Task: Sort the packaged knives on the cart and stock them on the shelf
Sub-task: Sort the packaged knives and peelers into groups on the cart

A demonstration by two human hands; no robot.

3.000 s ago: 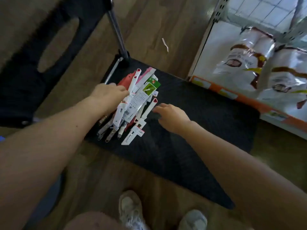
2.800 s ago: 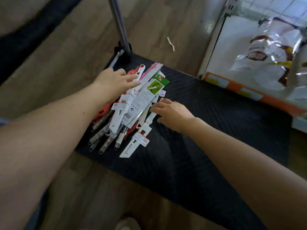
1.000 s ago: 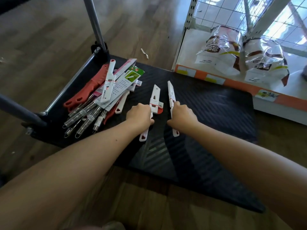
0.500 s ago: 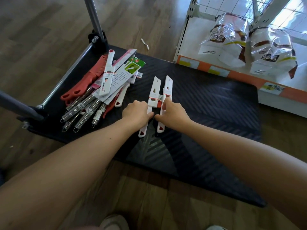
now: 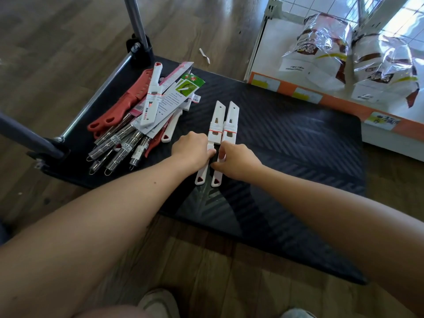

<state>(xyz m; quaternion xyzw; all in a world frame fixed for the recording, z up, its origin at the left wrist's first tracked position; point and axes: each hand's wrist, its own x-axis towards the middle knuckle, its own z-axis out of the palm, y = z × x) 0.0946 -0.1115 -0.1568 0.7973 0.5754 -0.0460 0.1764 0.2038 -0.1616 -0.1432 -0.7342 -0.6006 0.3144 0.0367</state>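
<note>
Two white sheathed knives lie side by side on the black cart deck (image 5: 298, 143), tips pointing away from me. My left hand (image 5: 191, 149) grips the handle of the left white knife (image 5: 215, 125). My right hand (image 5: 236, 160) pinches the handle of the right white knife (image 5: 230, 126). A mixed pile of packaged knives (image 5: 146, 115) sits at the cart's left end: red-handled ones, steel-handled ones, another white one and a carded pack with a green label.
The cart's metal push handle (image 5: 135, 21) rises at the far left corner. A white shelf with an orange price strip (image 5: 332, 99) stands to the right, holding plastic bags (image 5: 321, 49). A paper scrap (image 5: 205, 55) lies on the wooden floor. My shoes show at the bottom edge.
Both hands pulled two white knives out of the pile, carried them to the cart's middle and brought them together until they lie parallel and touching.
</note>
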